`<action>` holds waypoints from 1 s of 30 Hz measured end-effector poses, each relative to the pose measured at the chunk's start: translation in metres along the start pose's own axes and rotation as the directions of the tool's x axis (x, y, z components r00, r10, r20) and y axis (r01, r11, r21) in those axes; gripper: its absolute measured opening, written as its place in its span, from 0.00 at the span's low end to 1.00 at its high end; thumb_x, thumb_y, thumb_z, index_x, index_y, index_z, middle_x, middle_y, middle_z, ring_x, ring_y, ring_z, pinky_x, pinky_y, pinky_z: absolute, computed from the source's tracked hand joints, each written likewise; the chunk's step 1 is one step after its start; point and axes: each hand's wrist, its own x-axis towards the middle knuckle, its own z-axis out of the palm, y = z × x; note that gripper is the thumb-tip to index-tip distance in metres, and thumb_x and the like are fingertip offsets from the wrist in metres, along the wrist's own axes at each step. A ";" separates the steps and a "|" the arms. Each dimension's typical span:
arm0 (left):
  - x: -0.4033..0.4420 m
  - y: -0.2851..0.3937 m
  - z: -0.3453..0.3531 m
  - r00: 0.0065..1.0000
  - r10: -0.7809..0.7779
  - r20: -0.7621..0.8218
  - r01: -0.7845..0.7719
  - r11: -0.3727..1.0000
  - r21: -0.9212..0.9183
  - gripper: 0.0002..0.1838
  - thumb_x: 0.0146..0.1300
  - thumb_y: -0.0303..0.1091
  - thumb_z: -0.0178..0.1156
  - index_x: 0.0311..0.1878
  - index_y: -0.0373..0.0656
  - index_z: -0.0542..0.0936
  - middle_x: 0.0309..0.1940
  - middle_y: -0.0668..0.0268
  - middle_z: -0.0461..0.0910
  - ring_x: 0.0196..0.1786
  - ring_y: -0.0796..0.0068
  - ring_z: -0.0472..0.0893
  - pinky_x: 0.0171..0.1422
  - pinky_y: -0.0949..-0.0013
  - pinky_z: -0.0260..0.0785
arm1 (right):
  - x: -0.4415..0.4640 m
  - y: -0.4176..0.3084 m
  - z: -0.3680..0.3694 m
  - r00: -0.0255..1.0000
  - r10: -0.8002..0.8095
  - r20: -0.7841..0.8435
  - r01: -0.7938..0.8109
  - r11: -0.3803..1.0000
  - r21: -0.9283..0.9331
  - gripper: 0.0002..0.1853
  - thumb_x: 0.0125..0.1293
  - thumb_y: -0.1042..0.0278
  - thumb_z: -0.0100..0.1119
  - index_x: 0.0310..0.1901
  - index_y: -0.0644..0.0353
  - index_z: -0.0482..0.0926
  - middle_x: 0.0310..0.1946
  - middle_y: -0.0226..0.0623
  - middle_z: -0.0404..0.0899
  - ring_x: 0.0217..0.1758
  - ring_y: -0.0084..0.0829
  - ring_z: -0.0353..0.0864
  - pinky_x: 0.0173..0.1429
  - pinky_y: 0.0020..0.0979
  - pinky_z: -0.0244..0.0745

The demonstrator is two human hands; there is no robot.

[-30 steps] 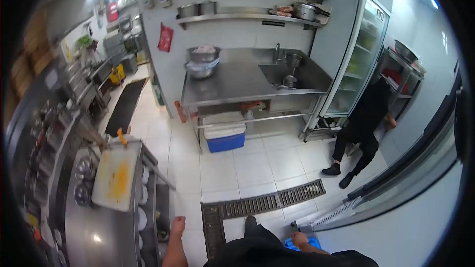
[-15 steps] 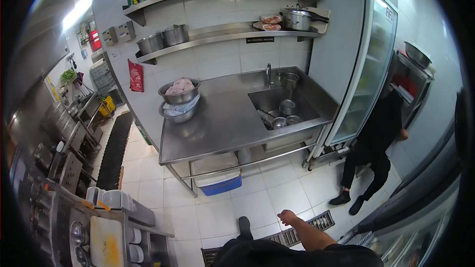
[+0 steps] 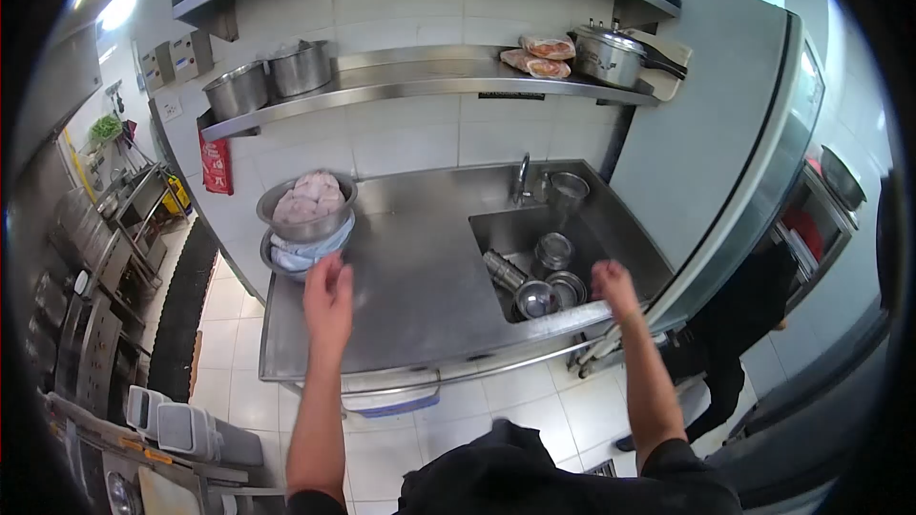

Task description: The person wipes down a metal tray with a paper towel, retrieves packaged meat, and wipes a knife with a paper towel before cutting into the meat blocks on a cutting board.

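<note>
My left hand [image 3: 329, 288] is raised over the front left of the steel counter [image 3: 410, 257], thumb apart from the fingers and nothing held. Just beyond it, a steel bowl of pale raw meat [image 3: 307, 202] sits on another steel bowl [image 3: 286, 272] containing a light-blue plastic bag [image 3: 315, 246]. My right hand [image 3: 614, 286], slightly blurred, is over the front right edge of the sink [image 3: 487, 229]. Its fingers bend loosely around nothing visible. In the sink are a steel pot [image 3: 553, 251], a round shiny vessel [image 3: 536, 299] and other metalware.
A faucet [image 3: 522, 176] rises behind the sink. The wall shelf [image 3: 410, 81] carries pots, packaged food [image 3: 539, 57] and a pressure cooker [image 3: 608, 55]. A tall fridge [image 3: 706, 124] stands to the right; a person in black [image 3: 735, 324] is beyond it. Bins [image 3: 191, 429] stand lower left.
I am closer to the counter. My left hand has come into view near the bowls, and my right hand has risen from low by the floor drain to the sink's edge.
</note>
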 end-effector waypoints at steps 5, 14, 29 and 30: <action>0.142 0.115 0.135 0.962 0.224 0.154 -0.235 0.971 0.053 0.23 0.67 0.37 0.68 0.63 0.42 0.79 0.52 0.59 0.82 0.48 0.65 0.81 0.56 0.63 0.75 | 0.178 -0.188 0.002 0.917 -0.398 -0.013 0.398 0.915 0.060 0.13 0.78 0.54 0.59 0.48 0.56 0.80 0.36 0.25 0.77 0.39 0.21 0.74 0.45 0.28 0.72; 0.365 0.156 0.412 0.879 -0.002 0.478 -0.126 0.963 0.237 0.39 0.70 0.64 0.59 0.68 0.37 0.76 0.62 0.49 0.81 0.62 0.56 0.81 0.67 0.57 0.72 | 0.486 -0.345 0.038 0.964 -0.243 0.104 0.246 0.969 -0.016 0.49 0.67 0.23 0.54 0.76 0.58 0.66 0.73 0.48 0.68 0.74 0.45 0.65 0.74 0.50 0.60; 0.504 0.124 0.592 0.587 -0.582 0.563 0.502 0.807 0.311 0.60 0.55 0.90 0.49 0.76 0.48 0.67 0.53 0.51 0.83 0.51 0.63 0.86 0.61 0.59 0.71 | 0.596 -0.358 0.045 0.871 0.007 0.491 0.061 0.991 -0.123 0.36 0.66 0.29 0.51 0.64 0.49 0.78 0.59 0.37 0.82 0.55 0.43 0.80 0.65 0.52 0.69; 0.510 0.124 0.594 0.564 -0.588 0.580 0.501 0.802 0.326 0.58 0.54 0.90 0.50 0.73 0.48 0.71 0.53 0.53 0.83 0.51 0.64 0.85 0.61 0.59 0.71 | 0.596 -0.361 0.047 0.856 0.010 0.517 0.062 0.991 -0.121 0.37 0.65 0.29 0.51 0.65 0.49 0.78 0.60 0.37 0.81 0.57 0.44 0.80 0.66 0.53 0.69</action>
